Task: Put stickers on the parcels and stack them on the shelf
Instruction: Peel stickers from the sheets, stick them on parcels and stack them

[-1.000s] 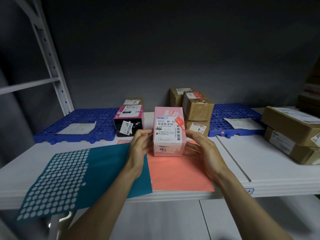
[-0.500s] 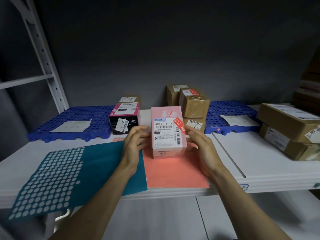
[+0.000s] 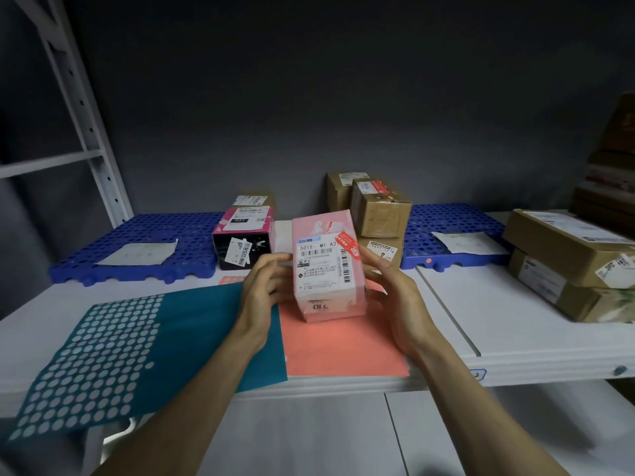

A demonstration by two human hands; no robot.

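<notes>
A pink parcel (image 3: 326,266) with a white shipping label and a red sticker is held between both hands, over an orange sticker sheet (image 3: 340,345) on the white shelf (image 3: 515,324). My left hand (image 3: 264,290) grips its left side with curled fingers. On the other side my right hand (image 3: 391,290) grips it, thumb along the edge. A teal sticker sheet (image 3: 113,352), partly emptied to white dots, lies at the left and overhangs the shelf edge.
A black and pink box (image 3: 242,240) stands behind the left hand. Brown parcels (image 3: 378,211) are stacked behind the pink one. Two blue perforated pallets (image 3: 144,235) (image 3: 457,235) carry paper sheets. Larger brown boxes (image 3: 570,262) sit at the right. A white rack upright (image 3: 86,132) rises left.
The pink parcel has tilted back so that its labelled face points more upward, and both hands have shifted slightly along its sides. The view has drifted a little.
</notes>
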